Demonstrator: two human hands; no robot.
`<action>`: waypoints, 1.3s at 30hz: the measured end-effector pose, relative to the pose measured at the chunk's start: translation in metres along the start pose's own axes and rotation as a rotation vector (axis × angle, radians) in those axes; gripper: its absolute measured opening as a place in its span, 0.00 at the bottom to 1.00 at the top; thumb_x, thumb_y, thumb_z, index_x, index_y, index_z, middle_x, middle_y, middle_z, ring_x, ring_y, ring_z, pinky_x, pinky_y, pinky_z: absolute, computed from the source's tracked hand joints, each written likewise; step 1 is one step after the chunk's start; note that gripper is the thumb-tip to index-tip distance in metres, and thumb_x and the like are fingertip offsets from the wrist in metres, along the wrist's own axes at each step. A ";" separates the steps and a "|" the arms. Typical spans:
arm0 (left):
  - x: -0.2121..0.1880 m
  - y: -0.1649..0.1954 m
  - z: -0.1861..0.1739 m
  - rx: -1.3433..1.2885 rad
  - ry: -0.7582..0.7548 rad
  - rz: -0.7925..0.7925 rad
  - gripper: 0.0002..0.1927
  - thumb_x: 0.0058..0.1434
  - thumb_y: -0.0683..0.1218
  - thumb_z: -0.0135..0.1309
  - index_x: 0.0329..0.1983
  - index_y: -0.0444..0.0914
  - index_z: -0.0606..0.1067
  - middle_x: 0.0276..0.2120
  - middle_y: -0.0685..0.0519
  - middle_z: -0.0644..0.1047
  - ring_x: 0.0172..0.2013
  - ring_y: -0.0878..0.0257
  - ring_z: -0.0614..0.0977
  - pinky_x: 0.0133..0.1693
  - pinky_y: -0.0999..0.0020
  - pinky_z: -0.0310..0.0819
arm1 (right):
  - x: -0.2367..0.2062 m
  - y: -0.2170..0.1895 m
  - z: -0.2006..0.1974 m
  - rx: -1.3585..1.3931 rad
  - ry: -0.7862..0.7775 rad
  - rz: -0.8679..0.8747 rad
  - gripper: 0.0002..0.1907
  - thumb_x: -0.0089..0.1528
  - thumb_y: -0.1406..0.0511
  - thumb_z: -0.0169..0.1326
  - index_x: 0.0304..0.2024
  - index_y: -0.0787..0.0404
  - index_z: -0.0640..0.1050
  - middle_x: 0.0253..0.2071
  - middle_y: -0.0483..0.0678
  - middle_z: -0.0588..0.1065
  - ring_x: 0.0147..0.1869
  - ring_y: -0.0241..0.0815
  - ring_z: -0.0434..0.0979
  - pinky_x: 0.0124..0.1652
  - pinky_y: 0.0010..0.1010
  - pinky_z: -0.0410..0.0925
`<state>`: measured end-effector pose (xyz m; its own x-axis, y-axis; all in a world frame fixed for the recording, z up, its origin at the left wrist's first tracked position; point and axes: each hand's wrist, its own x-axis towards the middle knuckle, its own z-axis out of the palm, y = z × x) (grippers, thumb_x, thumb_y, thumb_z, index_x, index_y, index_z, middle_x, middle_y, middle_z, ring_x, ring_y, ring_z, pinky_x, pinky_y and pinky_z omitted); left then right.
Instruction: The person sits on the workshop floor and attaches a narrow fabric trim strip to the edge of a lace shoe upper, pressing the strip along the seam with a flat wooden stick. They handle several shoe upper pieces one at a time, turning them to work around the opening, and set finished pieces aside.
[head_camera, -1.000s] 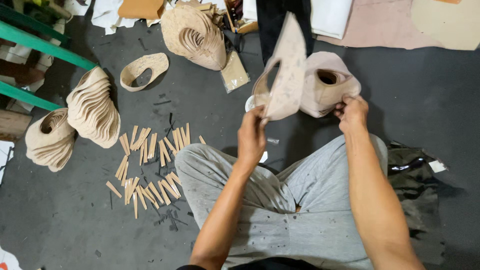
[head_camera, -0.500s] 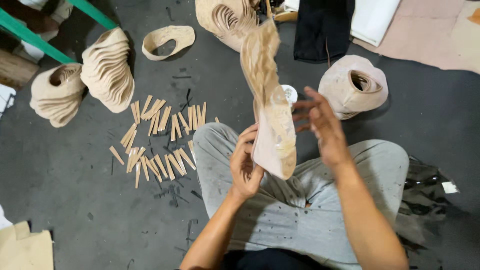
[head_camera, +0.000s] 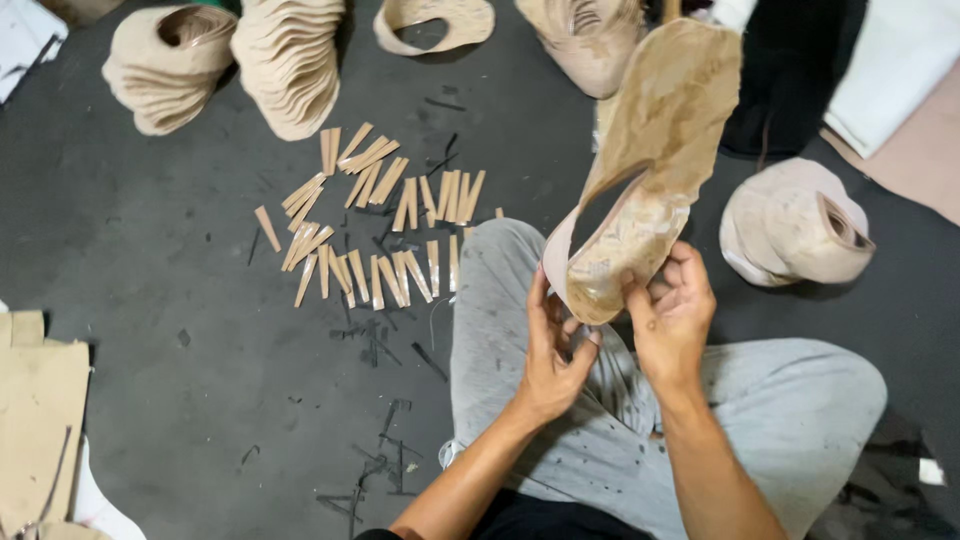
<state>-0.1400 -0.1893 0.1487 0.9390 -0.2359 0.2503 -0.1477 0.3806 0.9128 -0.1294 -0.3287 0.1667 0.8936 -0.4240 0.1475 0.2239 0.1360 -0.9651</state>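
I hold a tan, curved shoe-upper piece upright above my lap, its inner side mottled brown. My right hand pinches its lower end between thumb and fingers. My left hand is just left of that lower end, fingers spread and touching the piece's pale edge. Below both hands are my crossed legs in grey, spotted trousers.
Many small tan wooden strips lie scattered on the dark floor to my left. Stacks of beige shoe uppers stand at the top left, another stack lies to the right. Cardboard sits at the left edge.
The view has shifted so the strips and stacks sit higher. The piece has been turned and lowered toward my lap, and my right hand has closed on its lower end.
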 end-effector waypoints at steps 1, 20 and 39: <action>-0.001 0.002 -0.003 -0.014 0.012 0.018 0.49 0.63 0.34 0.54 0.79 0.42 0.39 0.76 0.43 0.51 0.75 0.54 0.59 0.69 0.55 0.65 | -0.003 0.000 0.007 0.052 -0.011 0.049 0.19 0.65 0.75 0.55 0.58 0.67 0.68 0.49 0.49 0.77 0.43 0.35 0.80 0.38 0.25 0.75; -0.027 0.160 -0.161 0.407 0.508 0.094 0.09 0.66 0.36 0.49 0.48 0.31 0.75 0.48 0.47 0.77 0.44 0.61 0.75 0.47 0.66 0.69 | 0.130 0.081 0.094 -0.319 -0.474 0.127 0.11 0.71 0.69 0.51 0.54 0.66 0.77 0.38 0.48 0.78 0.37 0.33 0.76 0.36 0.25 0.71; -0.113 -0.102 -0.200 0.076 0.381 0.060 0.17 0.63 0.34 0.57 0.53 0.30 0.66 0.51 0.35 0.75 0.41 0.46 0.90 0.40 0.50 0.86 | 0.167 0.156 0.177 -1.049 -1.309 -0.591 0.19 0.64 0.59 0.55 0.57 0.52 0.75 0.61 0.48 0.70 0.66 0.47 0.66 0.57 0.42 0.63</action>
<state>-0.1692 -0.0230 -0.0374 0.9740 0.1386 0.1791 -0.2146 0.3129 0.9252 0.1236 -0.2194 0.0787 0.6072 0.7932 0.0473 0.7489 -0.5514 -0.3675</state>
